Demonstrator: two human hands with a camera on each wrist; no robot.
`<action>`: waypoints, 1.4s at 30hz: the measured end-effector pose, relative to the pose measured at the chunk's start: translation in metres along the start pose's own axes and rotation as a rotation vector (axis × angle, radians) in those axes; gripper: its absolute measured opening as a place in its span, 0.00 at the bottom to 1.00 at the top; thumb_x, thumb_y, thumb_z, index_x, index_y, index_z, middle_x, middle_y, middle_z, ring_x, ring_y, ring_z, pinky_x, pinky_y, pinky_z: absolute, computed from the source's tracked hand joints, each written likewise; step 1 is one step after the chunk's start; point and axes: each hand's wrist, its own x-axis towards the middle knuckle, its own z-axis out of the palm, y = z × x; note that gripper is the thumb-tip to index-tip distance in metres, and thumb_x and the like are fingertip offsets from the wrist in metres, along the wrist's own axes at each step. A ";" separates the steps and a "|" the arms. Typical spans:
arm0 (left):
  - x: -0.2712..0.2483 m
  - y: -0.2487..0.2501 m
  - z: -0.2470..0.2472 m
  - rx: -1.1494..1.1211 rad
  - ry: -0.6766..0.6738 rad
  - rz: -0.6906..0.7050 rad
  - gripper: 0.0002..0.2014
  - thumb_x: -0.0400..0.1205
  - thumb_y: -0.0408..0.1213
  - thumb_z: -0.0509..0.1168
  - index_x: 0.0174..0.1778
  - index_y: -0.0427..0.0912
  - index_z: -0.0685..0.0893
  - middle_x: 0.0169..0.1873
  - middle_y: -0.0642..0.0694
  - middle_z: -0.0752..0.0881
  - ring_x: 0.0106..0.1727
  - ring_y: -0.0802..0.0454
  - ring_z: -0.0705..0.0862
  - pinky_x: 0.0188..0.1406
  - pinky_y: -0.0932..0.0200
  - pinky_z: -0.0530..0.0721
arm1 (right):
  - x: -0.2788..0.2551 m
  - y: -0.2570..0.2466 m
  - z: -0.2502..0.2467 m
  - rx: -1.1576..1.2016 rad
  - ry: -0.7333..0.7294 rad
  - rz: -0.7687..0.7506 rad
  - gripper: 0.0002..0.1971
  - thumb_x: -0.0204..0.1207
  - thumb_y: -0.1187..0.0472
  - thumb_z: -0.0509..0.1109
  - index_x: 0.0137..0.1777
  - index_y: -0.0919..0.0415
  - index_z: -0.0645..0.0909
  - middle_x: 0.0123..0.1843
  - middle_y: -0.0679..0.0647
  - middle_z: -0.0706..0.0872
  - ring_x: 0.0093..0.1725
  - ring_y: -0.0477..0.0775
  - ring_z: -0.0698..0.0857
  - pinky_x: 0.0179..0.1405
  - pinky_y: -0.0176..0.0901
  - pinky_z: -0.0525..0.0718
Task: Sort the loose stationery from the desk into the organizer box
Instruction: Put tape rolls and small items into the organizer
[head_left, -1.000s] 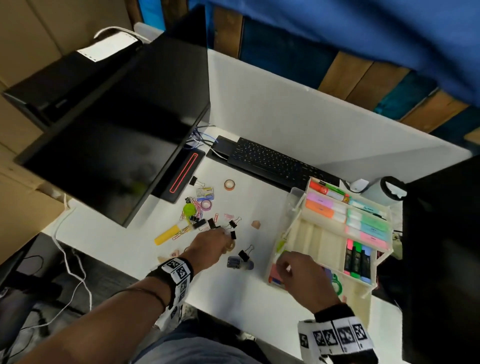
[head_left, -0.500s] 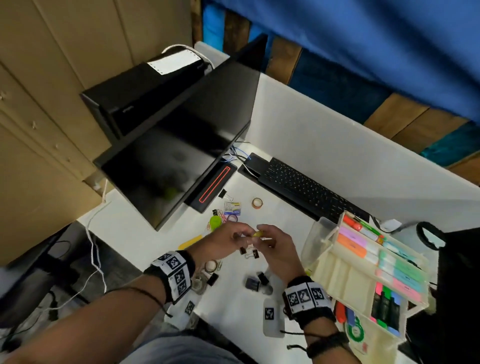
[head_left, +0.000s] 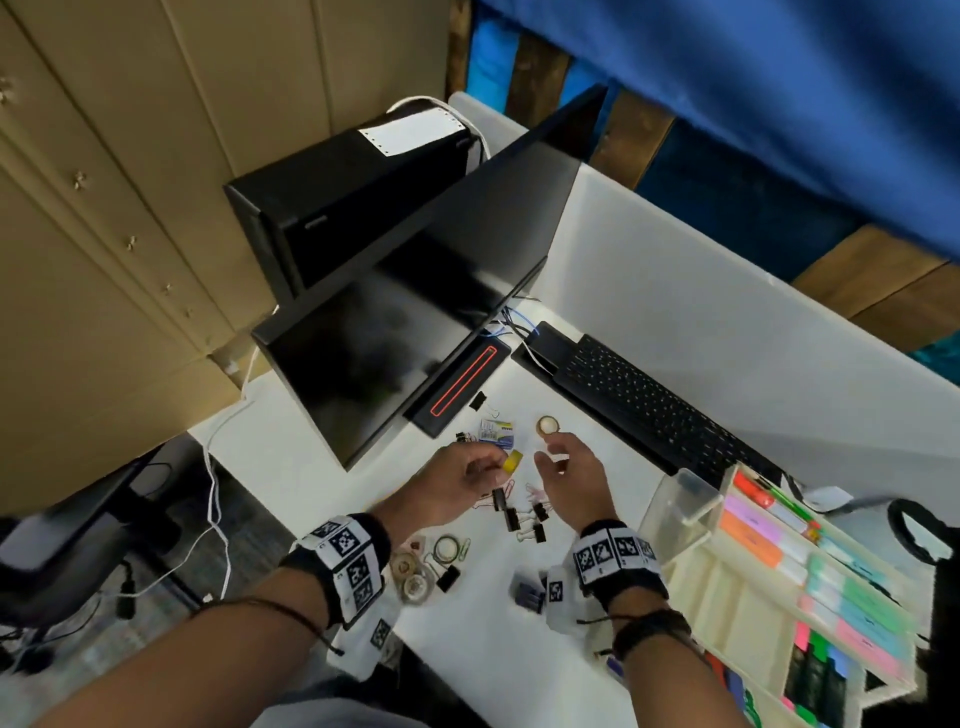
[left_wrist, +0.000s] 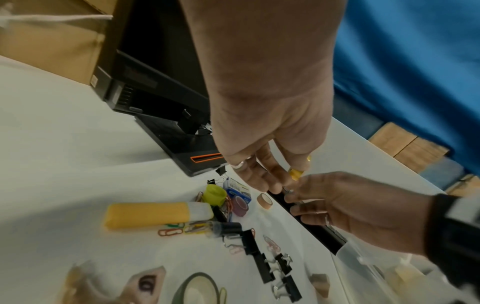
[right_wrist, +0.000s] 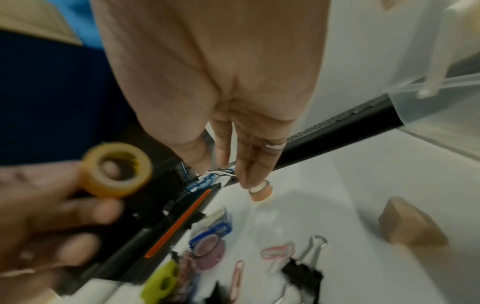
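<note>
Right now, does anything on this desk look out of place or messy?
Yes. Binder clips, paper clips and tape rolls lie scattered over the desk beside the half-empty organizer. The left hand holds a yellow tape roll.

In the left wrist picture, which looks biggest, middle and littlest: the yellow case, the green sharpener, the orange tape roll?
1. Yellow case, by far.
2. Green sharpener.
3. Orange tape roll, only slightly smaller; it lies a bit farther from the camera, so that's unsure.
</note>
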 end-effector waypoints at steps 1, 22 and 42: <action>-0.001 -0.001 -0.002 0.000 0.008 -0.006 0.05 0.87 0.39 0.69 0.54 0.43 0.89 0.40 0.51 0.86 0.41 0.62 0.81 0.48 0.63 0.81 | 0.009 0.004 0.002 -0.066 -0.013 0.011 0.17 0.84 0.59 0.69 0.72 0.55 0.80 0.65 0.54 0.82 0.53 0.53 0.86 0.59 0.43 0.82; -0.023 0.014 -0.033 -0.274 0.095 -0.099 0.07 0.92 0.37 0.60 0.56 0.37 0.81 0.43 0.52 0.87 0.49 0.49 0.89 0.44 0.62 0.87 | 0.026 0.033 0.030 -0.267 0.092 -0.034 0.08 0.82 0.62 0.70 0.44 0.66 0.87 0.48 0.63 0.86 0.48 0.63 0.87 0.52 0.50 0.86; -0.035 -0.019 -0.042 -0.228 0.229 -0.294 0.16 0.93 0.45 0.58 0.52 0.40 0.87 0.50 0.47 0.89 0.43 0.53 0.83 0.43 0.65 0.83 | 0.029 0.014 0.065 -0.341 -0.070 -0.304 0.08 0.78 0.67 0.74 0.55 0.62 0.89 0.61 0.58 0.78 0.53 0.61 0.88 0.62 0.49 0.88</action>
